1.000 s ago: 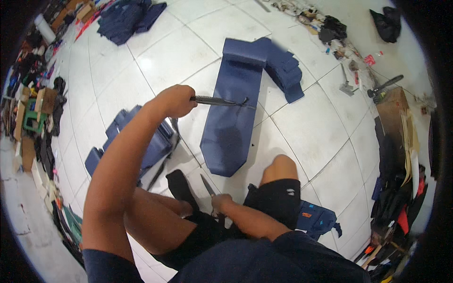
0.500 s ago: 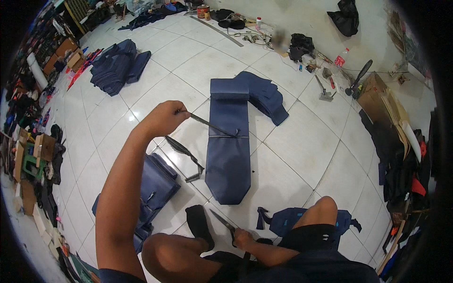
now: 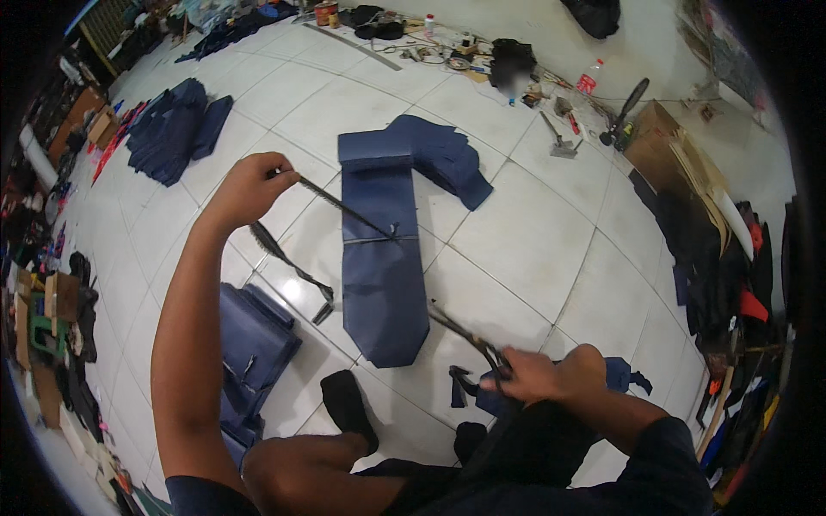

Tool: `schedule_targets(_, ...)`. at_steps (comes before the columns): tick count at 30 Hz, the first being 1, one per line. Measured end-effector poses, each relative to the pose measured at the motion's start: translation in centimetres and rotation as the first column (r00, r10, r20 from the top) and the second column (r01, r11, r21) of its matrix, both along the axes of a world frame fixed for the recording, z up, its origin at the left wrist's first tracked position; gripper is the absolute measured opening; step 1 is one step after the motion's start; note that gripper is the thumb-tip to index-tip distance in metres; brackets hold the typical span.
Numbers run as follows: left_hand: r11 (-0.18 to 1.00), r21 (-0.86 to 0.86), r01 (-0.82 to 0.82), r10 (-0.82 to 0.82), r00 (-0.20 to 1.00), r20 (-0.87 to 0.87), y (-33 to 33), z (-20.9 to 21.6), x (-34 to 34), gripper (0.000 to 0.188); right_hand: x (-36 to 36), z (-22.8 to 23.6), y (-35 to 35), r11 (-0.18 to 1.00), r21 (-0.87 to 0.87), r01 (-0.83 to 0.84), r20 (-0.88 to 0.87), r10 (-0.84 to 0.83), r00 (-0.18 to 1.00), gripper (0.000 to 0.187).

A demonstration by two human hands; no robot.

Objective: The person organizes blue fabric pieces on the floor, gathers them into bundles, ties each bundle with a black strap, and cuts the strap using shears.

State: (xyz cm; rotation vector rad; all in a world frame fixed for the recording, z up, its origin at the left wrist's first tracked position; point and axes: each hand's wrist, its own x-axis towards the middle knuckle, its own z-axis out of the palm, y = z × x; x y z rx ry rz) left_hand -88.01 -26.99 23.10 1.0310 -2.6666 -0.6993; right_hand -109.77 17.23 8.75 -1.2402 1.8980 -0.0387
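Scissors [image 3: 475, 340] part hid by R grip [image 3: 532, 376]; blk bag [image 3: 595, 15] cut off at top edge.

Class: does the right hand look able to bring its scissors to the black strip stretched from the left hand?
Probably yes: the right hand points its scissors toward the tied blue stack, and the way over it to the black strip looks free; the left hand grips the strip farther off.

From the person's head, one wide fisheye view looks down and forward over the white square-tiled floor [image 3: 508, 267], with the bare left hand [image 3: 254, 185] and bare right hand [image 3: 531, 375] near, the plain pale wall [image 3: 516, 19] far.
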Motion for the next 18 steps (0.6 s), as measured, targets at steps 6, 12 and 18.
schedule_targets(6,0.999,0.042,0.011,-0.01,1.0,-0.019,0.7,0.1,-1.7,0.024,-0.3,-6.8,-11.0,0.949,-0.315,0.029,-0.302,-0.129,0.944,0.084)
schedule_targets(12,0.996,-0.033,0.083,-0.083,0.997,0.004,1.3,1.0,-3.6,0.023,-0.9,-9.7,-15.9,0.922,-0.368,0.121,-0.198,-0.204,0.959,0.064)
schedule_targets(18,0.997,-0.069,-0.038,0.029,0.992,-0.121,0.8,4.4,-4.0,0.022,-1.3,-12.0,-13.1,0.805,-0.391,0.446,-0.001,-0.484,0.875,0.048)
